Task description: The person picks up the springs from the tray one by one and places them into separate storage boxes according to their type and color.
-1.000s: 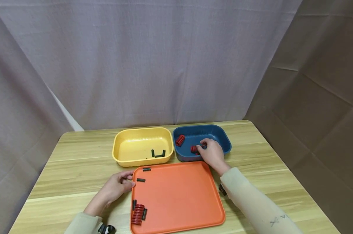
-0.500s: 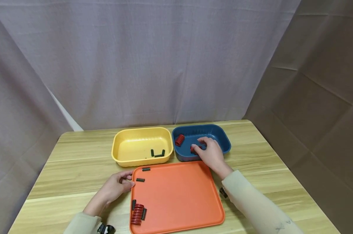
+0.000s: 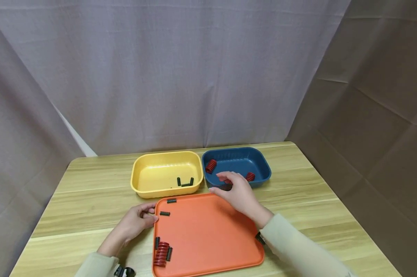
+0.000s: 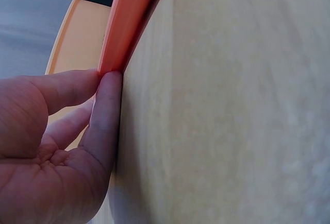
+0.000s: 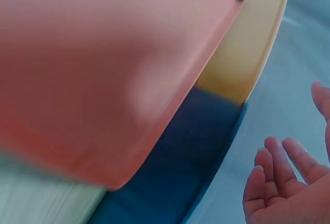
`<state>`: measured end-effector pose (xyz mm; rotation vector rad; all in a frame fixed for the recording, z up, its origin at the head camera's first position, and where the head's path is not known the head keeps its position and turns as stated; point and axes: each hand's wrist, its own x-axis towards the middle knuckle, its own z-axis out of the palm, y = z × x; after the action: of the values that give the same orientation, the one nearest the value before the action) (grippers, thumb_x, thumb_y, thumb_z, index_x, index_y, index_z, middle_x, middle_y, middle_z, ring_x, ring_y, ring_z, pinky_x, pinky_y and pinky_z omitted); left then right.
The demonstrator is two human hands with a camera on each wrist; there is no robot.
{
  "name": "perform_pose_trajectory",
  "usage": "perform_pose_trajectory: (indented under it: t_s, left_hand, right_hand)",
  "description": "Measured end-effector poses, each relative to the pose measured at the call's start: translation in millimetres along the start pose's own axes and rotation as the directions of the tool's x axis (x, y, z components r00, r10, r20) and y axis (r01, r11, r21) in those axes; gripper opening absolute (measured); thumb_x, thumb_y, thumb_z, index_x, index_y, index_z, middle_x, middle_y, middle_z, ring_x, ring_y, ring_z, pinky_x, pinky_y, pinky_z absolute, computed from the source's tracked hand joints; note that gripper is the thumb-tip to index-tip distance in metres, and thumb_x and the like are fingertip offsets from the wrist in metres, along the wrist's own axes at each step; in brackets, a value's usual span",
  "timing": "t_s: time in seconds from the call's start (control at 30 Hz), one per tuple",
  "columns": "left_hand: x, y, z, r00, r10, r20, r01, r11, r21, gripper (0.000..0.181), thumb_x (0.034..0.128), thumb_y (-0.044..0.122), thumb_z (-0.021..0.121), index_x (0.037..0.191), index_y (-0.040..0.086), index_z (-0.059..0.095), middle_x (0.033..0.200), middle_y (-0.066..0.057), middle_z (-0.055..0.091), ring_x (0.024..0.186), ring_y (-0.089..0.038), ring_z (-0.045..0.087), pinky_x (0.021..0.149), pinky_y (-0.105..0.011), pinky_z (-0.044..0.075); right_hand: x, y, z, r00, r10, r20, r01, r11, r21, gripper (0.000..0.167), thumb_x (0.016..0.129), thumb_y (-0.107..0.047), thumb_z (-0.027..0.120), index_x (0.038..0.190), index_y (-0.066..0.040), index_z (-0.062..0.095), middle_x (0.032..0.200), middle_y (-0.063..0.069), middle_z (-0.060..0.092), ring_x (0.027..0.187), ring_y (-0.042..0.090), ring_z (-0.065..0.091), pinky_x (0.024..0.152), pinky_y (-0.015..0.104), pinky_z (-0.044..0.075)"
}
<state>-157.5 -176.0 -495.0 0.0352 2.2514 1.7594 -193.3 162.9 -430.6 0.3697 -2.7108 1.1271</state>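
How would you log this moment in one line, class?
left hand: pinches edge of orange tray; right hand: near blue box, grip unclear; yellow box: dark springs; blue box: red springs

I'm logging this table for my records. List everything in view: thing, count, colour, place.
Wood-grain table: 1, light tan, lower half of the head view
Tray: 1, orange, near part of table
Left bin: 1, yellow, behind tray
Right bin: 1, blue, beside left bin
Small coil springs: 4, black, tray's left side
Small coil springs: at least 3, black, in left bin
Large coil spring: 1, red, tray's near left corner
Large coil springs: 2 clear, red, in right bin; possibly another, mostly hidden
Fabric: count unclear, greyish, behind and both sides
Sleeves: 2, pale, both forearms
Left hand: 1, pinching tray's left rim
Right hand: 1, above tray's far edge
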Motion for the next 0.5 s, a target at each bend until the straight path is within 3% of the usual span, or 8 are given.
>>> perform_pose_trajectory:
  t_s: [0.13,0.27,0.5]
  left_hand:
    - [-1.0,-0.5,-1.0,1.0,-0.001,-0.01,0.001,1.0,0.007,0.049,0.0838,-0.002,0.069,0.13,-0.004,0.055,0.105,-0.014,0.058,0.086,-0.021,0.059,0.067,-0.027,0.054]
    - [-0.6,-0.6,-1.7,1.0,-0.006,-0.018,0.007,1.0,0.01,0.048,0.0834,-0.002,0.07,0.13,-0.003,0.056,0.105,-0.014,0.058,0.085,-0.02,0.058,0.067,-0.026,0.054]
    - [2.7,0.4,-1.4,1.0,-0.008,-0.027,0.008,1.0,0.019,0.047,0.0829,-0.002,0.07,0.128,-0.003,0.057,0.104,-0.013,0.059,0.086,-0.021,0.059,0.067,-0.026,0.053]
  right_hand:
    - [-12.1,-14.1,9.8,0.999,-0.031,0.045,0.029,0.998,0.051,0.057,0.071,-0.051,0.081,0.115,-0.019,0.068,0.106,-0.007,0.065,0.103,0.015,0.058,0.092,0.042,0.048]
    - [-24.2,-27.2,20.5,0.99,-0.039,0.134,0.036,0.999,0.027,0.057,0.07,-0.058,0.078,0.116,-0.025,0.066,0.102,-0.016,0.061,0.103,0.016,0.056,0.089,0.038,0.048]
    - [-35.8,-39.5,38.0,0.94,-0.075,0.333,0.079,0.997,0.002,0.064,0.072,-0.061,0.075,0.121,-0.021,0.064,0.108,-0.005,0.062,0.101,0.02,0.056,0.09,0.035,0.047]
